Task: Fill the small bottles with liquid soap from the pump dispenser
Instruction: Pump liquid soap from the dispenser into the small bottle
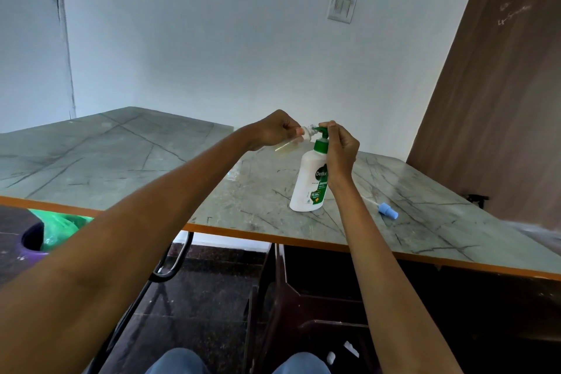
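The desk (394, 191) stretches out under both my arms, and on it, just below my right hand (341, 150), stands the pump dispenser (309, 184), upright and white with a green collar. My right hand is curled over the green pump head, fingers on top of it ready to press, while the bottle's body stays on the desk beneath my wrist. My left hand (274, 132) grips the small bottle (296, 143), tilted so its open neck meets the spout just between my two hands. The bottle looks to hold a little pale yellowish liquid at its lower end, though it is small and half hidden by my fingers, so I cannot be sure how much. I judge this one to be only partly filled, with more pumps needed. Off to the outer side of my right forearm lies the blue spray cap (388, 211) with its dip tube, still off, so capping remains to be done. I see no other small bottles from here.
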`<state>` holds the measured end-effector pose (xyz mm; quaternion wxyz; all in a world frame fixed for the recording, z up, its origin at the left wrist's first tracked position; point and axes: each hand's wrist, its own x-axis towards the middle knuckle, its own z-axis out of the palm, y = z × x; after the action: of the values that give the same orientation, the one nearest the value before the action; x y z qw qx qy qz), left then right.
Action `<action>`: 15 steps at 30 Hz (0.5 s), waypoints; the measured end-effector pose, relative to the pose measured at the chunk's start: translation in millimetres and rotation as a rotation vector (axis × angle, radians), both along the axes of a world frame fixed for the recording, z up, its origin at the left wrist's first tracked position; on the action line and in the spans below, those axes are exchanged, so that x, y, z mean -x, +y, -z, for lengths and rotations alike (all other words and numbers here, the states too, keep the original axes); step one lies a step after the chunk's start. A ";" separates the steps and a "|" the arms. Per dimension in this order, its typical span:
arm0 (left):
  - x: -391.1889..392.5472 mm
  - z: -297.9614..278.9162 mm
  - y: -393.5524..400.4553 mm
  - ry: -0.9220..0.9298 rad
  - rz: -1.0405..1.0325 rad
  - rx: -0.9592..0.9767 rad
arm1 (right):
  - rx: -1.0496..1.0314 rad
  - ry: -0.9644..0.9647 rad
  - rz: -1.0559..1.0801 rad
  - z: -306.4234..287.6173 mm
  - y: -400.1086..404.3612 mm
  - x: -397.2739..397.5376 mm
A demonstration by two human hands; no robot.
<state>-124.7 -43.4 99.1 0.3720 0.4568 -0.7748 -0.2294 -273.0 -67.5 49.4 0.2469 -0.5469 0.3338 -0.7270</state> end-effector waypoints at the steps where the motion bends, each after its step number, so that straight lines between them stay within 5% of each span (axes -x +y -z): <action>1: -0.5 -1.7 -0.1 0.007 0.000 0.002 | -0.005 0.007 0.007 -2.0 -0.4 -0.3; 15: -1.4 3.3 -1.0 -0.016 0.002 -0.023 | -0.025 0.003 0.030 6.3 5.5 -1.9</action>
<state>-123.3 -44.4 95.7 0.3603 0.4621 -0.7756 -0.2349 -271.1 -62.0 43.1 0.2422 -0.5400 0.3513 -0.7255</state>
